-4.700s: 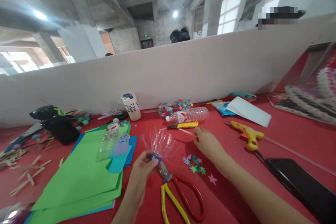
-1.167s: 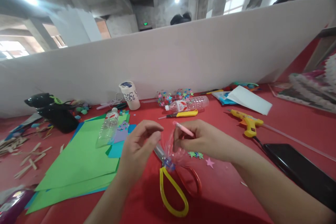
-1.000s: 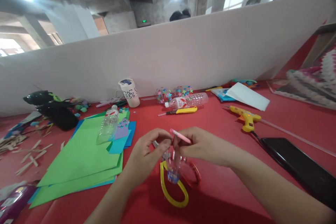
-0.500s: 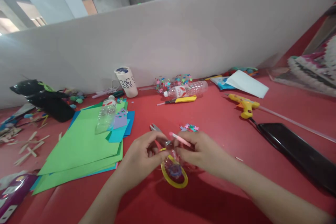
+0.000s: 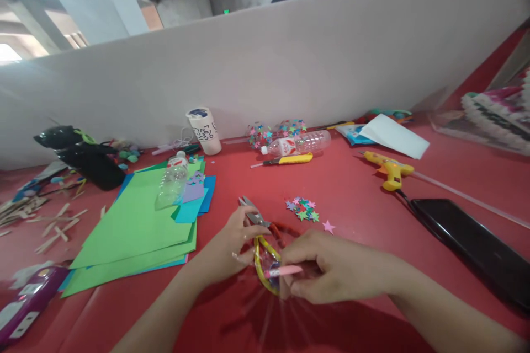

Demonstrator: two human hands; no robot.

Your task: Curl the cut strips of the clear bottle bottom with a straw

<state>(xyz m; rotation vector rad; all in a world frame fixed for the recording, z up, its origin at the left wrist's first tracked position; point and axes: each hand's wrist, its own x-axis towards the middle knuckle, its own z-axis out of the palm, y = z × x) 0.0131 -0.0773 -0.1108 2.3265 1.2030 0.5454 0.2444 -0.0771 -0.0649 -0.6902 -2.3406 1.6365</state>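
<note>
My left hand [image 5: 238, 237] curls its thumb and fingers round the edge of a clear plastic bottle piece [image 5: 275, 309] cut into long strips that fan toward me. My right hand [image 5: 327, 265] is closed, with a slim pink pen [image 5: 285, 271] lying across its fingers; its fingertips touch the clear strips. Beneath both hands rest scissors [image 5: 253, 214] with metal blades and yellow and red loop handles, partly hidden by the plastic and fingers. Small coloured foam stars [image 5: 303, 208] lie beyond the right hand, with one pink star [image 5: 328, 226] apart.
Green paper sheets [image 5: 136, 226], a clear bottle [image 5: 173, 179] and a black bottle [image 5: 89, 162] are on the left. At the back are a tumbler [image 5: 206, 132], a lying bottle [image 5: 298, 144] and a yellow cutter [image 5: 295, 159]. A glue gun [image 5: 391, 170] and black phone-like slab [image 5: 467, 248] sit right.
My right hand has moved down and toward me, and the pink pen now lies nearly level. The strips fan out lower. More stars have come into view.
</note>
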